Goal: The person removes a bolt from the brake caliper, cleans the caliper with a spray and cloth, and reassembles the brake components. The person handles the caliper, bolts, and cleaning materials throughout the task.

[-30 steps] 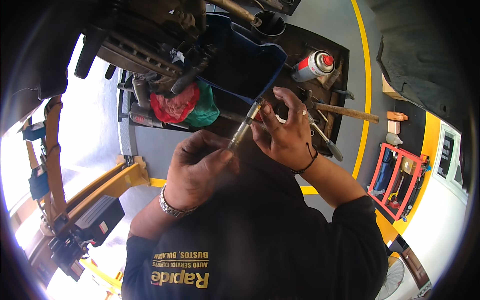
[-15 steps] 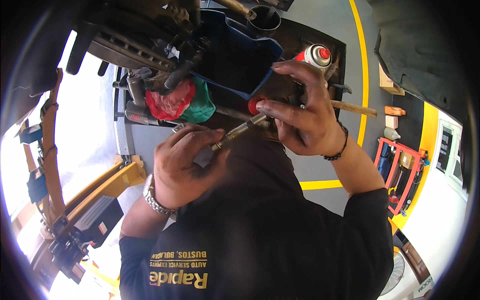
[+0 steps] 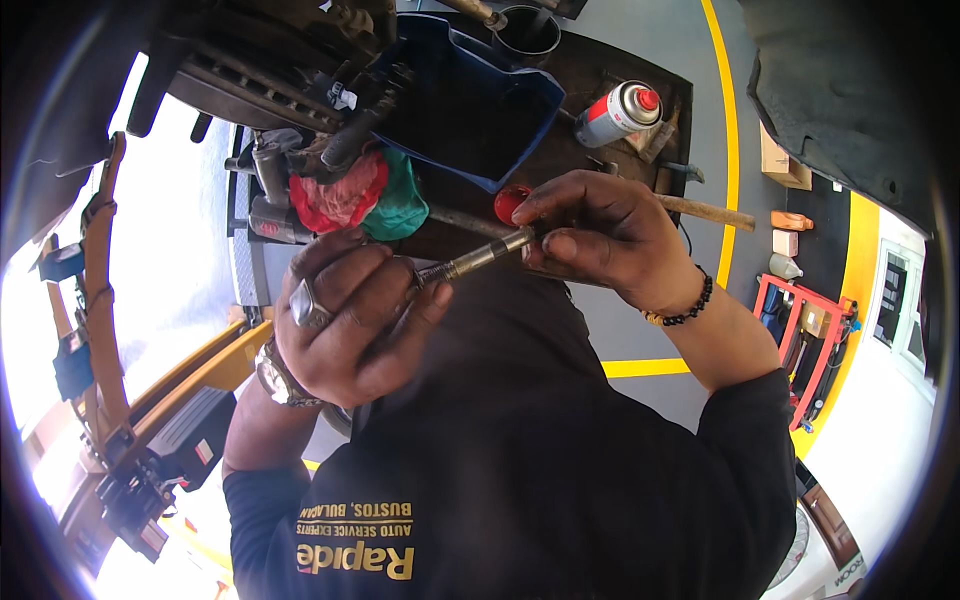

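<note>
We see a dark bench [image 3: 600, 65] across the far side, with a blue tray [image 3: 475, 115] toward its left. Nearer to us are the two hands: the left hand [image 3: 350, 320] grips one end of a metal pin [image 3: 480, 257] between thumb and curled fingers, while the right hand [image 3: 610, 235] has its thumb and forefinger about the other end, and we cannot tell whether they touch it. On the far right, a wooden handle [image 3: 715, 213] juts from behind the right hand past the bench's edge. At the tray's left lie a pink rag [image 3: 338, 190] and, against it, a green rag [image 3: 402, 200]. Right of the tray we find a red-topped can [image 3: 615, 115], and beyond the tray a black cup [image 3: 527, 38]. The pin slants from near left to far right, between the hands. Just beyond it we make out a red disc [image 3: 508, 203], partly hidden by the right forefinger. Smaller again, a watch [image 3: 275, 375] circles the left wrist, and a ring [image 3: 308, 303] sits on a left finger.
</note>
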The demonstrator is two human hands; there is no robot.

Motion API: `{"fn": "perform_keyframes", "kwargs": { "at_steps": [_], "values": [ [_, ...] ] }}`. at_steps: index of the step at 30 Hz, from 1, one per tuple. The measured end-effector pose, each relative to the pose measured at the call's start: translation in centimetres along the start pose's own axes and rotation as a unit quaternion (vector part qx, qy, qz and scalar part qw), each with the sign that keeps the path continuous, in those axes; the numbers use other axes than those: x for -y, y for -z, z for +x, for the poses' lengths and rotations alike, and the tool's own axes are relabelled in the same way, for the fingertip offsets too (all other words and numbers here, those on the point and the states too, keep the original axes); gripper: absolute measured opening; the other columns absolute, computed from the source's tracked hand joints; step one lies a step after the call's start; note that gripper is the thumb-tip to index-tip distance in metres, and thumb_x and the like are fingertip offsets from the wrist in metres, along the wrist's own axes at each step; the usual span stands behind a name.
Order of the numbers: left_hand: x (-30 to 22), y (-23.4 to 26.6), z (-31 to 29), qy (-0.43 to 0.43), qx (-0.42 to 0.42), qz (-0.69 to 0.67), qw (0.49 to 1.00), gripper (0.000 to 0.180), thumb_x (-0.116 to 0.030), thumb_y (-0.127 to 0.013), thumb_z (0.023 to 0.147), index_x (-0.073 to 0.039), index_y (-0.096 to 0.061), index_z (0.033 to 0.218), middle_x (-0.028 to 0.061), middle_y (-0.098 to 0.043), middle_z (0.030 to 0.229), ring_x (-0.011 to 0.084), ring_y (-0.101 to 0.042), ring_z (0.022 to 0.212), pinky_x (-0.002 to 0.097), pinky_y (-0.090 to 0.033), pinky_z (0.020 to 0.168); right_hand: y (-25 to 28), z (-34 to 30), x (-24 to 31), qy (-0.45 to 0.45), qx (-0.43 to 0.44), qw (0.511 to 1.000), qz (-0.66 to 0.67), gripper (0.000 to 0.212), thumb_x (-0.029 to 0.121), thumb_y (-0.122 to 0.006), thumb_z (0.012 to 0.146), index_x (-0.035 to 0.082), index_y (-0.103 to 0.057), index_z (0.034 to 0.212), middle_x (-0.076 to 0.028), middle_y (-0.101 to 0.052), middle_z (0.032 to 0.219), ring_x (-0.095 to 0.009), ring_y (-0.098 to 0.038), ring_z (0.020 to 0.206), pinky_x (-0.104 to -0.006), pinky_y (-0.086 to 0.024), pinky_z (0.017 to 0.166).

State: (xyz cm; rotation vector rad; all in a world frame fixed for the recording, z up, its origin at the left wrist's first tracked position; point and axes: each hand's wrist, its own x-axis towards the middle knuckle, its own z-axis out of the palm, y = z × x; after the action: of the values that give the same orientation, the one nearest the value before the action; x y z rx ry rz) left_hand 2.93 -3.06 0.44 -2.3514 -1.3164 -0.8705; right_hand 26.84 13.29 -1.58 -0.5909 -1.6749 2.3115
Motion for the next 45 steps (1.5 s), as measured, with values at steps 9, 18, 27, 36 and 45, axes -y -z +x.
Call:
{"fn": "perform_keyframes", "kwargs": {
  "at_steps": [9,18,27,36,45],
  "values": [
    [-0.4,0.1,0.5,0.167,0.019,-0.148,0.975,0.033,-0.005,-0.085,0.075,-0.002,-0.071,0.104,0.0100,-0.069,0.092,0.0253,-0.070,0.078,0.0380,-0.059,0.068,-1.0,-0.7,0.0,0.025,-0.055,0.998,0.004,0.021,0.008,-0.073,0.095,0.000,-0.069,0.115,-0.007,-0.074,0.101,-0.013,-0.072,0.095,-0.0268,-0.057,0.084],
    [-1.3,0.3,-0.5,0.589,0.024,-0.612,0.527,0.029,-0.020,-0.073,0.096,0.004,-0.066,0.111,0.0113,-0.070,0.084,0.0207,-0.068,0.072,0.0306,-0.053,0.069,-0.6,-0.3,-0.5,0.221,-0.033,0.957,-0.186,0.021,0.002,-0.073,0.093,0.000,-0.069,0.113,-0.010,-0.074,0.105,-0.019,-0.074,0.095,-0.0278,-0.058,0.084],
    [-1.9,0.2,0.3,0.452,0.013,-0.414,0.790,0.027,-0.003,-0.081,0.085,-0.002,-0.069,0.109,0.0108,-0.070,0.091,0.0232,-0.070,0.084,0.0327,-0.056,0.076,-1.0,-0.6,-0.1,0.131,-0.023,0.989,-0.069,0.024,0.004,-0.075,0.092,0.000,-0.071,0.115,-0.011,-0.074,0.110,-0.017,-0.073,0.099,-0.0283,-0.057,0.088],
    [-1.0,-1.9,-0.4,0.074,-0.077,-0.071,0.992,0.042,-0.003,-0.087,0.068,-0.003,-0.070,0.106,0.0125,-0.068,0.088,0.0289,-0.069,0.082,0.0407,-0.058,0.069,-3.4,-0.5,-1.0,0.020,-0.014,0.990,0.139,0.037,0.006,-0.081,0.087,-0.004,-0.067,0.121,-0.012,-0.070,0.118,-0.019,-0.070,0.104,-0.0328,-0.058,0.092],
    [-2.1,-1.2,-0.3,0.325,-0.026,-0.344,0.881,0.029,-0.001,-0.084,0.080,0.001,-0.068,0.104,0.0115,-0.073,0.092,0.0218,-0.073,0.079,0.0323,-0.058,0.072,-2.4,0.3,-1.8,0.107,-0.069,0.989,0.073,0.028,0.003,-0.079,0.086,-0.002,-0.070,0.112,-0.009,-0.071,0.107,-0.017,-0.067,0.102,-0.0305,-0.055,0.090]
  ]
}}
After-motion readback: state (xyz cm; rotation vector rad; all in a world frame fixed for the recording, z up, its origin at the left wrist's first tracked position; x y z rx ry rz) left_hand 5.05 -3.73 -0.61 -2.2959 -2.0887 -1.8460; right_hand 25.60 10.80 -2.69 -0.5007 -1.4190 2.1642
